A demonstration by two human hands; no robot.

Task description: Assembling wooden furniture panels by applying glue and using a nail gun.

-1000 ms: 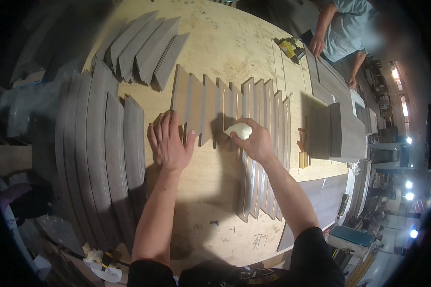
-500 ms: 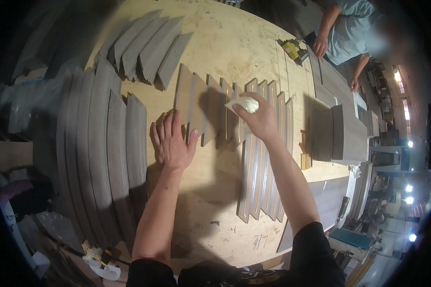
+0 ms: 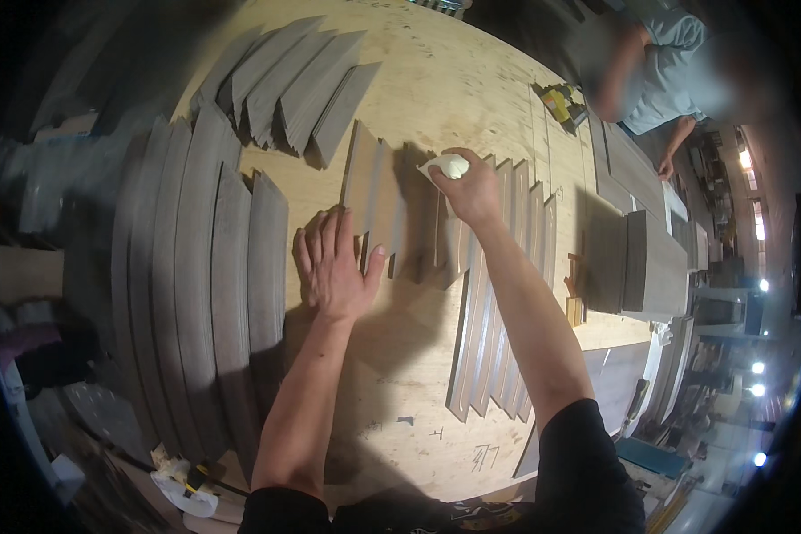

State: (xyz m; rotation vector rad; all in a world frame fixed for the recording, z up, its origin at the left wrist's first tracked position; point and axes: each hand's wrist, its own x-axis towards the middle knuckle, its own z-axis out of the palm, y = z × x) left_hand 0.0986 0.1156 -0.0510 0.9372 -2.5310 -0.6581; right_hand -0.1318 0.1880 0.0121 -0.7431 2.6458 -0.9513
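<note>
My right hand is closed round a white squeeze bottle, its pointed tip toward the left. The bottle is over the far ends of several short, slant-ended boards lying side by side. My left hand rests flat with fingers spread, fingertips against the leftmost board's edge. Longer narrow strips run under my right forearm, with thin pale lines along them. My right arm and its shadow hide part of the boards.
Grey-brown boards stand stacked at the left and far left. A yellow-and-black tool lies at the far right, near another board stack. Beyond it a person in a light shirt works at the table's edge.
My right hand with the squeeze bottle has moved to the left and toward the boards' far ends. My left hand stays by the same board edge. The whole view has shifted slightly.
</note>
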